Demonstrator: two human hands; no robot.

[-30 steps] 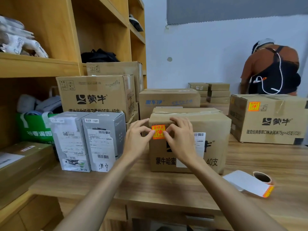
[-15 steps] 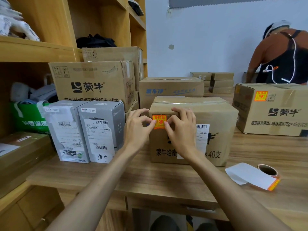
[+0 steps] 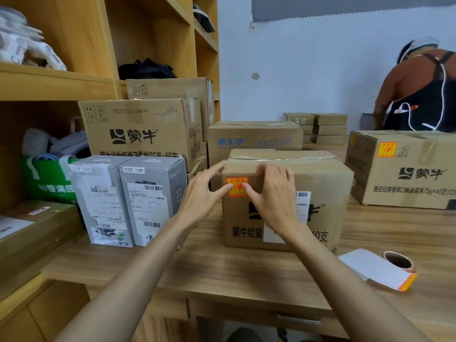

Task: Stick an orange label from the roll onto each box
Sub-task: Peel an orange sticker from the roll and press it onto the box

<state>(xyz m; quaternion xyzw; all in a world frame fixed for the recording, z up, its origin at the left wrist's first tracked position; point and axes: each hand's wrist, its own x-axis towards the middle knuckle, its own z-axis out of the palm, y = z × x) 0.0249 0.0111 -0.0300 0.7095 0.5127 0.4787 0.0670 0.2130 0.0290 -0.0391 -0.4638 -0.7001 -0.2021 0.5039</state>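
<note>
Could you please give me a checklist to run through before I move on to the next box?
1. Orange label on the middle box front: ok; thumbs of left hand and right hand press it.
2. Its edges fully stuck: cannot tell, thumbs cover part.
3. Label roll lying free on the table: ok.
4. Right box labelled: ok.
5. Grey boxes labelled: not ok, no orange shows.

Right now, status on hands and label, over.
Left hand, right hand open, thumbs pressing orange label on middle box. Roll lying on table, right side. Nothing blocking.
</note>
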